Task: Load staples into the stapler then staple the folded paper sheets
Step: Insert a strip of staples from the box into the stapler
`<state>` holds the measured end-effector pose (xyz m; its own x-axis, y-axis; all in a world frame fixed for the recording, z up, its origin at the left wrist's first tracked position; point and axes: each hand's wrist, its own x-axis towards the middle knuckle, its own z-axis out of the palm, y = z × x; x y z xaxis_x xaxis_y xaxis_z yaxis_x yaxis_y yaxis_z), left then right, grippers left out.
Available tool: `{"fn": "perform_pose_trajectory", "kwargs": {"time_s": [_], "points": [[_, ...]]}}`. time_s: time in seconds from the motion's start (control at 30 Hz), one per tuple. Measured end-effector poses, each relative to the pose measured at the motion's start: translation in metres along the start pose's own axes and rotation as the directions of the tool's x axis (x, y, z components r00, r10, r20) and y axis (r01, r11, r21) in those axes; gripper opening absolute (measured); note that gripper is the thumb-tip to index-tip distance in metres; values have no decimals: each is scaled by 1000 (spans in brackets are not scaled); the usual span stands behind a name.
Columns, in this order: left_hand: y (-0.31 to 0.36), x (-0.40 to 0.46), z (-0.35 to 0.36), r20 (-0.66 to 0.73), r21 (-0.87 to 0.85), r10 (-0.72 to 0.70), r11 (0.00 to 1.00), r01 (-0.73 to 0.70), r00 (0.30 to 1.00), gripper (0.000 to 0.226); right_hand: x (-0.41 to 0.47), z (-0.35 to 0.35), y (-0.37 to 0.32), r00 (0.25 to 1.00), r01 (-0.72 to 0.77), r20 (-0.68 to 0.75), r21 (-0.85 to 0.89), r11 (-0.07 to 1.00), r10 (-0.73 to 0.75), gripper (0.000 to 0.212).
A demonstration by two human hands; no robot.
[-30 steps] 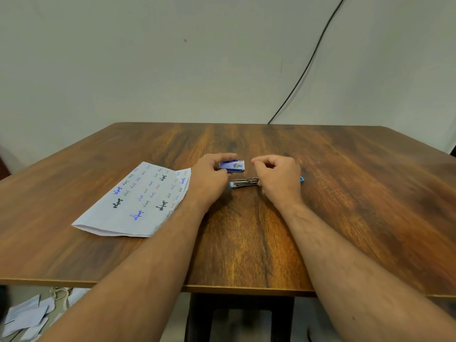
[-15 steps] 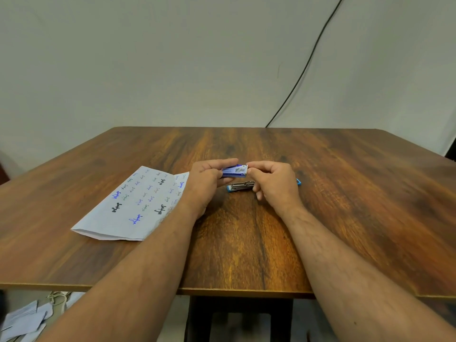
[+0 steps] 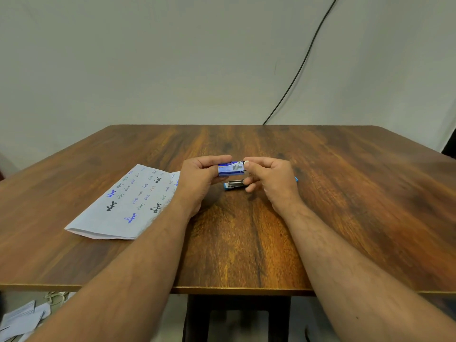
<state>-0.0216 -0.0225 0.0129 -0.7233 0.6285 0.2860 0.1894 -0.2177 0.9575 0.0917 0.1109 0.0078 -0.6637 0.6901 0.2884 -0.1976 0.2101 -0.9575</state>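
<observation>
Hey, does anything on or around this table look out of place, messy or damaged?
On the table nothing stands out: the folded paper sheets lie flat and the stapler sits behind the hands. The only mess is loose paper scraps on the floor at lower left.

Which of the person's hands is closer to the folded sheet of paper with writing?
Left. The left hand overlaps the folded white handwritten paper's near corner; the right hand sits farther right, above the blue stapler.

wooden table [image 3: 320,193], pale wall [image 3: 172,58], black cable [image 3: 303,62]
</observation>
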Motion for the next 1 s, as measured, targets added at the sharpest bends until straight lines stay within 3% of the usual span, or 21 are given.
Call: {"fn": "perform_pose_trajectory", "kwargs": {"time_s": [0.1,0.2,0.33,0.67,0.9,1.0], "points": [[-1,0,0,34,2,-1,1000,1,999,38,1,1,-1,999,-53,14,90,995,52,10],[-5,0,1,110,-8,60,998,-59,992,26,1,0,-1,996,-84,33,134,987,81,11],[-15,4,2,162,251,78,961,-118,984,42,0,-1,1,997,-57,60,95,994,51,16],[-15,6,1,87,162,60,984,-74,994,37,0,-3,-6,993,-93,-53,182,979,104,9],[-17,7,3,131,242,69,965,-99,989,37,-4,-4,-9,991,-120,-44,116,986,125,11],[-18,8,2,122,258,80,960,-110,989,32,-3,-4,-6,992,-30,-123,-66,997,22,20]]}}
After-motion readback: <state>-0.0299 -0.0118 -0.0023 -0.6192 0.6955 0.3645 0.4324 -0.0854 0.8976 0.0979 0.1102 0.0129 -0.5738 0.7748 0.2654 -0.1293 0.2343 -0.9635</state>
